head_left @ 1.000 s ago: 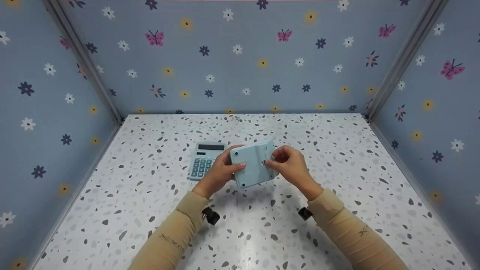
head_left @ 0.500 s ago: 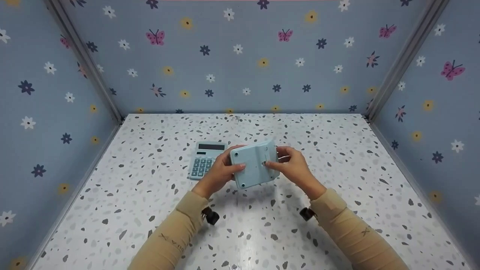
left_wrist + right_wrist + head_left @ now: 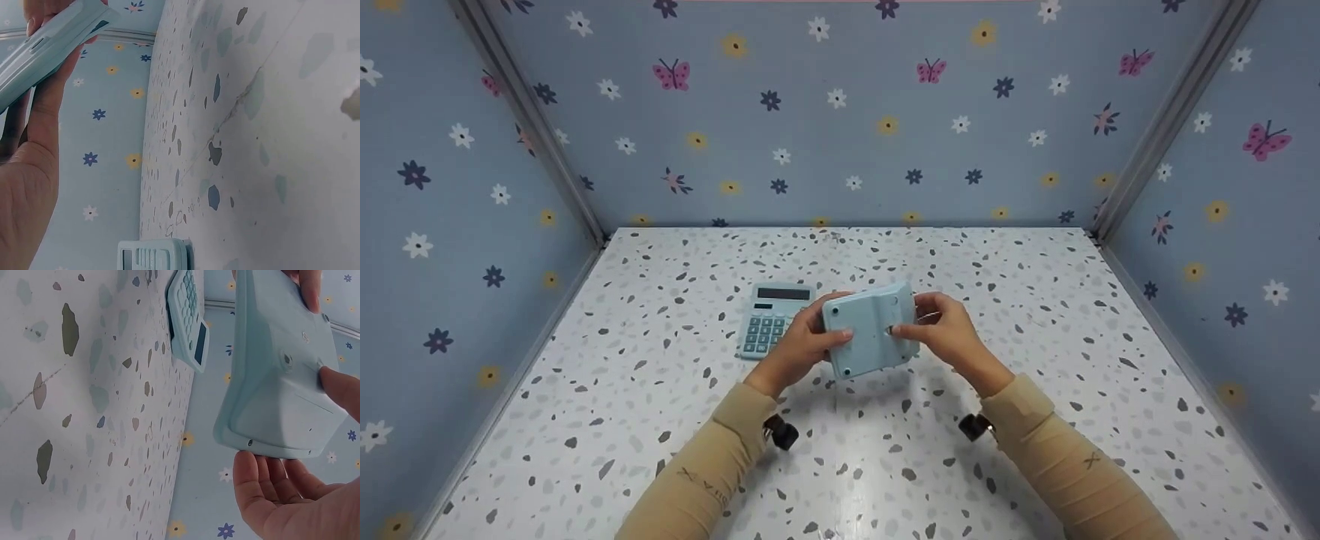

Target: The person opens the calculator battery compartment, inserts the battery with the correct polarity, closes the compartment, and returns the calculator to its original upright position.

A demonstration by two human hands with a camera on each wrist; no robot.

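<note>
A light blue calculator is held above the table with its back facing up, showing small dark feet and a raised section. My left hand grips its left side, thumb on the back and fingers underneath. On the other side, my right hand has its thumb at a small notch in the back, beside the raised section. Its fingertips touch the end edge of the calculator in the right wrist view. The held calculator's keys and screen face away in the head view.
A second light blue calculator lies face up on the speckled table, just behind and left of my left hand, which partly covers it. Flower-patterned walls enclose the back and sides.
My right fingers have straightened from a curl near the calculator's right side and now reach round its edge. The thumb stays at the notch. My left hand has hardly moved.
</note>
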